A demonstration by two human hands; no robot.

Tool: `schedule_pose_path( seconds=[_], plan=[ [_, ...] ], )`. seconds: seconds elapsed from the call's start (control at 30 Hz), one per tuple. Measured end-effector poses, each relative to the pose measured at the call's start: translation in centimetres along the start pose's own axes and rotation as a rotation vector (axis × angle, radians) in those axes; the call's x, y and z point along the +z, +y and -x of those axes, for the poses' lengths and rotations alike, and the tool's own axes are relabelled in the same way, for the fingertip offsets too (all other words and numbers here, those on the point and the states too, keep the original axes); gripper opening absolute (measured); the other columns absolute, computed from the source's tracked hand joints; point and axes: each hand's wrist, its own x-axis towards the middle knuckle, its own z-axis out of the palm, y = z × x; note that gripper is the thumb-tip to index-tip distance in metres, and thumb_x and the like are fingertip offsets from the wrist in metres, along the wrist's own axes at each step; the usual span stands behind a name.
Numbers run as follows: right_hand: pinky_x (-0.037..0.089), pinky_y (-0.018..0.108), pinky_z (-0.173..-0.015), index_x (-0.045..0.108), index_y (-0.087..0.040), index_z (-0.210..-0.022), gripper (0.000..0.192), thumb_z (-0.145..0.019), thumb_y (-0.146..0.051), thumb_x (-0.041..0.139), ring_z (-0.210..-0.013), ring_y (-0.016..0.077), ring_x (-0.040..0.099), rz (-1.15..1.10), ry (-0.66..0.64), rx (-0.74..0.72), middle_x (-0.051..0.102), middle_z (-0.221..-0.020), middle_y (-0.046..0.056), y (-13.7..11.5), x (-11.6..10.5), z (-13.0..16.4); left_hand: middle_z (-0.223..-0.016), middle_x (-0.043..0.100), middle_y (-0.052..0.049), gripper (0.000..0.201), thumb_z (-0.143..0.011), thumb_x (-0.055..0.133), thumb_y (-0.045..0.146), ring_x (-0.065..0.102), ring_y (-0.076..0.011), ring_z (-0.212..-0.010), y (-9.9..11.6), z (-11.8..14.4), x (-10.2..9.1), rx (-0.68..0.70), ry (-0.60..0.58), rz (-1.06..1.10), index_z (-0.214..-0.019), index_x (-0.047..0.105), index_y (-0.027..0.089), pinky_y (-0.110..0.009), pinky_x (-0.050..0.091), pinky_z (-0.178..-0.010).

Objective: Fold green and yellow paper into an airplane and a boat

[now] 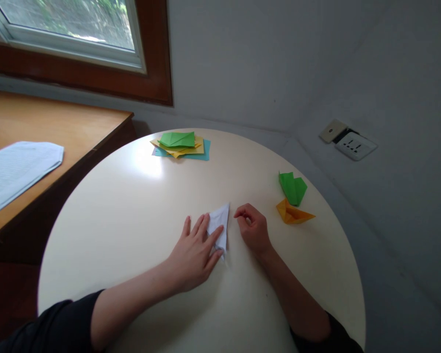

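A folded piece of white paper point(219, 220) lies on the round white table, pointed at its top and bottom ends. My left hand point(196, 255) rests on it with fingers spread, covering its left and lower parts. Just right of the paper, and apart from it, is my right hand point(253, 228). Its fingers are curled, with thumb and forefinger close together; whether anything small sits between them is hidden. To the right of that hand lie an orange folded paper boat point(294, 214) and a green folded paper point(294, 189).
At the table's point(106, 211) far edge is a stack of blue and yellow paper point(202, 149) with a green folded paper point(178, 139) on top. A wooden desk point(69, 117) holding a pale cloth point(25, 166) stands left. A wall socket point(355, 145) is at right.
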Motion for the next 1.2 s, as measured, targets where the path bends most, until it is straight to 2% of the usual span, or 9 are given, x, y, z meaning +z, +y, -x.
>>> schedule_pose_path(
  seconds=[0.17,0.3,0.47,0.67,0.77,0.9,1.03,1.13,1.2],
  plan=[
    [0.042,0.026,-0.057,0.054,-0.021,-0.061,0.019,-0.066,-0.007,0.042,-0.061,0.0139,0.051,0.007,-0.032,-0.057,0.057,-0.064,0.000,-0.1,-0.1,0.1,-0.141,0.036,-0.020,0.047,-0.090,0.036,0.034,0.028,-0.0340,-0.132,-0.9,-0.7,0.2,-0.107,0.039,-0.097,-0.134,0.038,0.017,-0.057,0.022,-0.104],
    [0.045,0.028,-0.066,0.064,-0.021,-0.070,0.031,-0.065,-0.002,0.040,-0.077,0.0161,0.057,-0.025,-0.213,-0.110,0.061,-0.077,0.003,0.0,0.2,0.4,-0.140,0.036,-0.022,0.048,-0.089,0.037,0.030,0.028,-0.0347,-0.132,-1.2,-1.0,0.2,-0.141,0.032,-0.149,-0.135,0.037,0.014,-0.055,0.023,-0.105],
    [0.041,0.032,-0.077,0.070,-0.025,-0.078,0.041,-0.066,0.003,0.041,-0.080,0.0150,0.057,0.053,-0.460,-0.202,0.064,-0.082,0.001,0.4,0.4,0.5,-0.142,0.034,-0.021,0.050,-0.088,0.037,0.025,0.026,-0.0349,-0.133,-1.2,-1.1,0.2,-0.139,0.006,-0.179,-0.137,0.033,0.015,-0.054,0.022,-0.105],
    [0.036,0.033,-0.083,0.072,-0.028,-0.080,0.044,-0.069,0.004,0.043,-0.082,0.0134,0.055,0.089,-0.625,-0.257,0.063,-0.086,0.000,0.5,-0.5,0.1,-0.144,0.030,-0.020,0.053,-0.087,0.038,0.028,0.021,-0.0344,-0.135,-1.2,-1.1,-0.3,-0.151,-0.065,-0.171,-0.138,0.033,0.016,-0.053,0.020,-0.107],
    [0.034,0.035,-0.086,0.071,-0.025,-0.069,0.039,-0.068,0.003,0.044,-0.084,0.0138,0.055,0.058,-0.681,-0.218,0.063,-0.086,0.000,0.1,-1.0,-0.1,-0.145,0.030,-0.019,0.053,-0.087,0.038,0.029,0.021,-0.0340,-0.135,-1.1,-1.2,-0.6,-0.157,-0.087,-0.163,-0.138,0.032,0.016,-0.053,0.019,-0.107],
    [0.039,0.032,-0.079,0.059,-0.019,-0.051,0.029,-0.067,-0.001,0.043,-0.073,0.0126,0.057,-0.101,-0.599,-0.114,0.061,-0.072,0.000,-0.1,-0.9,-0.2,-0.143,0.032,-0.020,0.049,-0.089,0.033,0.030,0.023,-0.0331,-0.135,-0.9,-1.4,-0.8,-0.178,-0.071,-0.142,-0.136,0.037,0.017,-0.053,0.020,-0.107],
    [0.044,0.026,-0.062,0.056,-0.019,-0.056,0.023,-0.069,-0.006,0.043,-0.065,0.0129,0.056,-0.197,-0.338,-0.030,0.058,-0.066,0.000,0.3,-0.3,0.0,-0.141,0.035,-0.020,0.048,-0.090,0.031,0.038,0.026,-0.0334,-0.134,-1.0,-1.5,-0.6,-0.183,-0.025,-0.106,-0.132,0.042,0.016,-0.055,0.020,-0.106],
    [0.047,0.029,-0.068,0.061,-0.020,-0.068,0.022,-0.072,-0.008,0.043,-0.074,0.0151,0.060,-0.103,-0.189,-0.128,0.063,-0.073,0.002,0.1,-0.1,0.2,-0.142,0.034,-0.019,0.047,-0.090,0.034,0.037,0.026,-0.0329,-0.134,-1.2,-1.3,-0.2,-0.154,0.004,-0.078,-0.131,0.042,0.017,-0.057,0.017,-0.106],
    [0.045,0.034,-0.082,0.065,-0.020,-0.084,0.024,-0.077,-0.010,0.044,-0.090,0.0174,0.061,0.022,-0.209,-0.258,0.068,-0.089,0.005,-0.3,-0.1,0.3,-0.143,0.033,-0.018,0.046,-0.089,0.036,0.036,0.025,-0.0324,-0.134,-1.2,-1.2,0.0,-0.118,0.005,-0.067,-0.131,0.041,0.018,-0.059,0.015,-0.106]
  ],
)
